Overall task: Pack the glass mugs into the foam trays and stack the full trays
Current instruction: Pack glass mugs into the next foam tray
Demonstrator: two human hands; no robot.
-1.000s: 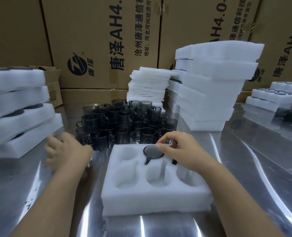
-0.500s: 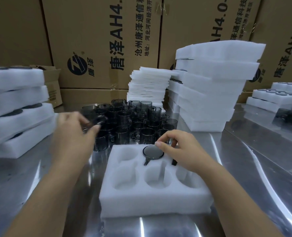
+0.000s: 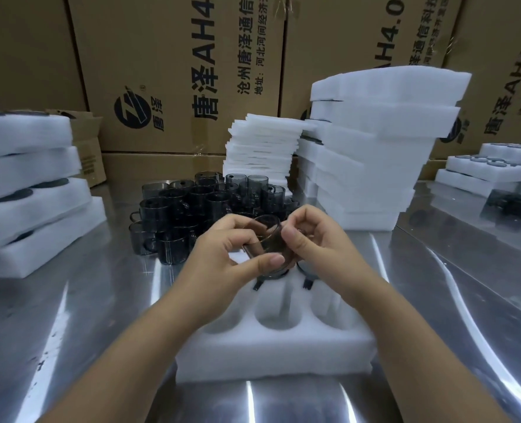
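Above the white foam tray (image 3: 271, 346), both hands grip one glass mug (image 3: 266, 239). Left hand (image 3: 222, 257) pinches its near side. Right hand (image 3: 311, 239) pinches its rim.

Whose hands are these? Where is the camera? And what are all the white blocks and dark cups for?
There is no machine here, just a person packing. The camera sits on their head and looks down, so you see their own two arms. The left hand and the right hand together hold one smoky glass mug above a white foam tray, which has round holes for mugs. Behind it, loose mugs wait on the shiny metal table. On the right stands a tall foam stack. The left-side trays already have dark mugs inside. Brown cardboard boxes stand at the back.
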